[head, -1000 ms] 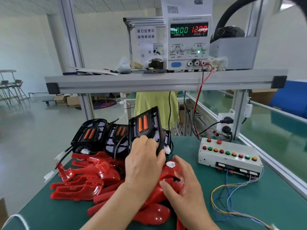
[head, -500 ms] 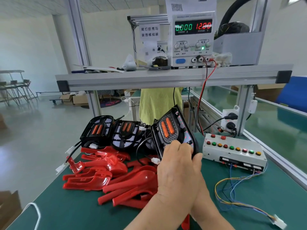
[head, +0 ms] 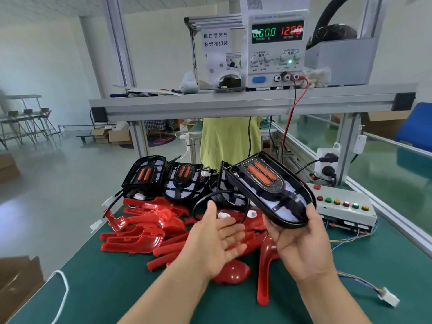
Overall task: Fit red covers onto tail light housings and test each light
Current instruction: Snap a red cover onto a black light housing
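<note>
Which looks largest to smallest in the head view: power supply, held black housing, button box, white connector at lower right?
Joint largest: held black housing and power supply, alike; the housing is nearer the camera, so unranked.
Then button box.
Smallest: white connector.

Bright, even daylight (edges bowed, slightly soft).

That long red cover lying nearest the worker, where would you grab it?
Probably the red cover by its narrow stem, from above with the free left hand: the stem lies bare on the green mat, while the wide end runs behind the right hand holding the housing.
</note>
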